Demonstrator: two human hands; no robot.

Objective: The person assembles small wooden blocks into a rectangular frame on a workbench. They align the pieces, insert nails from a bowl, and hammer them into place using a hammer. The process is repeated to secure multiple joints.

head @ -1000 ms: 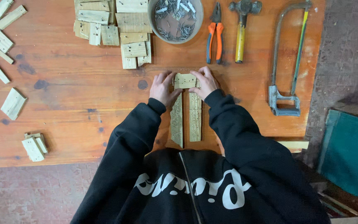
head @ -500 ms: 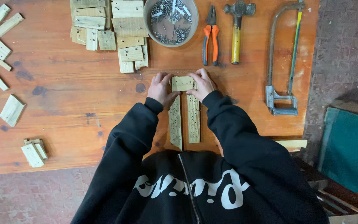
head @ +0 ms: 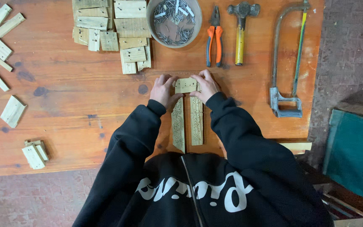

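Two long wooden slats (head: 178, 124) (head: 196, 121) lie side by side on the orange wooden table (head: 72, 84), running toward me. A short wooden block (head: 185, 85) sits across their far ends. My left hand (head: 164, 90) grips the block's left end and my right hand (head: 205, 85) grips its right end, fingers curled over it. Both arms wear black sleeves.
A pile of small wooden pieces (head: 110, 29) lies at the back. A round bowl of nails (head: 174, 20), orange-handled pliers (head: 214, 38), a yellow-handled hammer (head: 240, 31) and a hacksaw (head: 288, 63) lie behind and to the right. Loose blocks (head: 12, 110) (head: 34, 152) lie at the left.
Both hands stay on the short block over the slats. Only the camera view has shifted slightly.
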